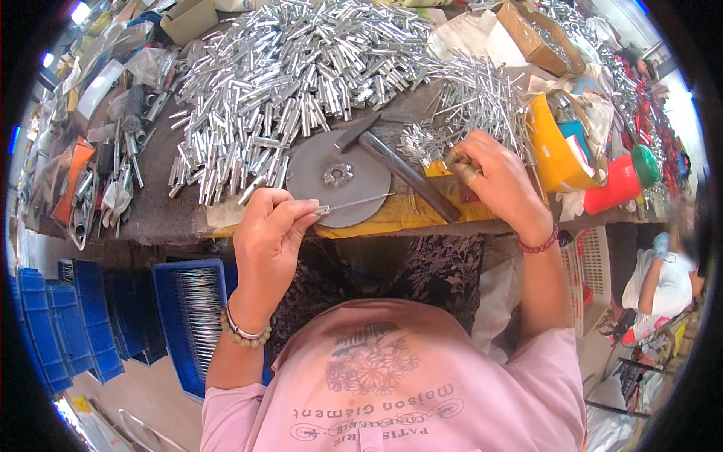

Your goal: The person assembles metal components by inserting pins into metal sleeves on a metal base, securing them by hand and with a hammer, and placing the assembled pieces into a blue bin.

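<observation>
My left hand [273, 230] pinches a thin metal rod [355, 203] with a wider tube-like end at the fingertips; its narrow tip points right over a round grey disc [309, 162]. At the disc's middle sits a small silver ring-shaped part [338, 175]. A hammer [410, 177] lies with its head on the disc, its handle slanting toward me. My right hand [493, 177] has its fingers curled together beside a small heap of short metal pins [423, 143]; whatever they hold is hidden.
A large heap of silver tubes [294, 68] covers the back of the bench, with thin metal rods [486, 98] to its right. A yellow container [553, 147] and a red bottle [611, 184] stand at the right. Blue crates [162, 301] are low at left. Another person [663, 279] is far right.
</observation>
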A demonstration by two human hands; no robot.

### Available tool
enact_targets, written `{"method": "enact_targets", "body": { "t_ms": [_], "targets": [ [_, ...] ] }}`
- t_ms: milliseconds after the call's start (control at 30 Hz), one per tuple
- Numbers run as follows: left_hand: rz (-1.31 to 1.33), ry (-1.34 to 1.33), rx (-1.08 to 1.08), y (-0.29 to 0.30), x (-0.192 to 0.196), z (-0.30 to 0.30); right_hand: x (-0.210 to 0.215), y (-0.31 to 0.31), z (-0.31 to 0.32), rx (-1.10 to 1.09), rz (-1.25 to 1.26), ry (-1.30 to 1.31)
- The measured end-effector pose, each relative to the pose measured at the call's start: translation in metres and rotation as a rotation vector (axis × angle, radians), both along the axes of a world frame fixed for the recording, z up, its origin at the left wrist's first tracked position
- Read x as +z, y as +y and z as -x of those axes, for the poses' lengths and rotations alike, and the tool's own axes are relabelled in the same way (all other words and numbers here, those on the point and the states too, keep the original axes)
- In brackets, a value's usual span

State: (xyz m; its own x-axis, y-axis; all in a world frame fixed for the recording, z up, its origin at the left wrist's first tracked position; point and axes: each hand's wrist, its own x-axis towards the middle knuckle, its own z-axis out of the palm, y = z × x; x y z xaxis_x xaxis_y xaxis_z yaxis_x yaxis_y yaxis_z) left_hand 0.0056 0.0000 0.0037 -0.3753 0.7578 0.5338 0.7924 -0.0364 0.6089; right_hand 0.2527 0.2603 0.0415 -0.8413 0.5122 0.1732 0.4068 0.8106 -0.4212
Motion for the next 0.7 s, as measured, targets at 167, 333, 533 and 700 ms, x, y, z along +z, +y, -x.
{"method": "enact_targets", "body": {
  "t_ms": [167, 333, 533, 700],
  "targets": [
    [0.039, -0.052, -0.016, -0.004, -0.003, 0.001, -0.009, 0.002, 0.002, 0.036, -0.08, 0.068],
    [0.005, 0.003, 0.002, -0.001, 0.0, 0.001, 0.007, -0.045, 0.033, 0.013, -0.06, 0.312],
    [0.009, 0.04, 0.009, 0.001, -0.005, 0.005, -0.006, -0.099, 0.086, 0.216, -0.004, 0.42],
    [-0.007, 0.057, 0.013, 0.0, -0.006, 0.006, -0.018, -0.104, 0.098, 0.28, -0.045, 0.316]
  ]
}}
